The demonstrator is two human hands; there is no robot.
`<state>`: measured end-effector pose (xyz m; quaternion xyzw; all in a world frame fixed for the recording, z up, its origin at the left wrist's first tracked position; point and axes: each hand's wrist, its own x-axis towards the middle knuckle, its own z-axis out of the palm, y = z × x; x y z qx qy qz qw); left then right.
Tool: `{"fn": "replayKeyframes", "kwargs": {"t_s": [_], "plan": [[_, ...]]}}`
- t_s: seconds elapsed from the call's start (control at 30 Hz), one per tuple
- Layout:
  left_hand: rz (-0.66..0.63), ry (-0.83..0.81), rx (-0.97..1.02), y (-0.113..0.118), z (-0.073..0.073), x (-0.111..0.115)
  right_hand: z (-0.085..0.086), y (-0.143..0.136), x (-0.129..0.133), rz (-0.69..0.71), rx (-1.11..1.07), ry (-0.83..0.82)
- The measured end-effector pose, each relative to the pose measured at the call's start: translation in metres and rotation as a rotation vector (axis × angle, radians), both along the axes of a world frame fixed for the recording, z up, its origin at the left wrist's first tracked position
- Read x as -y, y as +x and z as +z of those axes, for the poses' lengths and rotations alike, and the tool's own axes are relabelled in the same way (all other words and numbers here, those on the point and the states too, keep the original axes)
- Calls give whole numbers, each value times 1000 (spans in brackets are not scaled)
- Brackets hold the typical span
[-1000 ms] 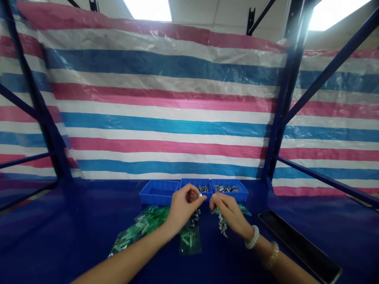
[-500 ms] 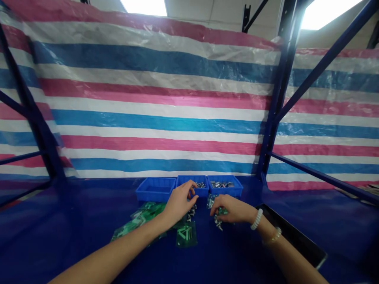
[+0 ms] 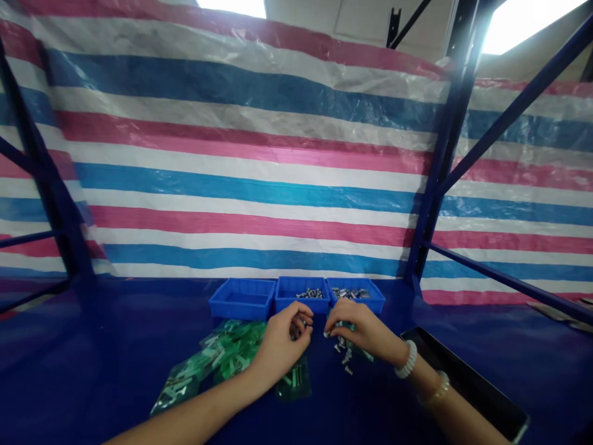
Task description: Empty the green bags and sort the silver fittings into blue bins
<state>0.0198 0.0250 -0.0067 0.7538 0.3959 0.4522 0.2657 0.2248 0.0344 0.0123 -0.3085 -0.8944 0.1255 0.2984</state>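
My left hand is curled with thumb and fingers nearly meeting, above a spot where small metal pieces show between the fingers; I cannot make out what it holds. My right hand pinches a small shiny piece, which looks like a screw, at its fingertips. Below the right hand lie several loose screws on the blue table. Under my left wrist is a clear bag of green-looking strips. A pile of similar bags spreads to the left of that hand.
Three blue bins stand in a row at the back: a left bin with nothing visible inside, a middle bin with small metal parts, and a right bin with longer ones. A dark tray-like object lies by my right forearm. Blue rack posts flank the table.
My left hand has come down and nearer, away from the middle bin, its fingers closing. My right hand has lifted slightly off the screws with a small piece in its fingertips. The view has shifted a little.
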Motion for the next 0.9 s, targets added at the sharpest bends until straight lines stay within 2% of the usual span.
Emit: {"fn": "replayKeyframes", "kwargs": {"t_s": [0.17, 0.33, 0.5, 0.63, 0.73, 0.83, 0.9], "plan": [[-108, -158, 163, 9, -5, 10, 3, -8, 8, -5, -261, 63], [-135, -304, 329, 16, -2, 21, -4, -19, 15, -86, -323, 19], [-96, -302, 404, 19, -2, 23, -13, -29, 18, -168, -309, -16], [-46, -220, 358, 17, 0, 26, -14, -32, 20, -171, -307, -34], [-8, -89, 270, 13, 10, 20, -11, -26, 17, -165, -379, -21], [52, 172, 134, 13, 24, -2, -9, -15, 8, -228, -448, -7], [99, 335, -11, 15, 32, -24, -9, -9, 2, -274, -399, -10]]}}
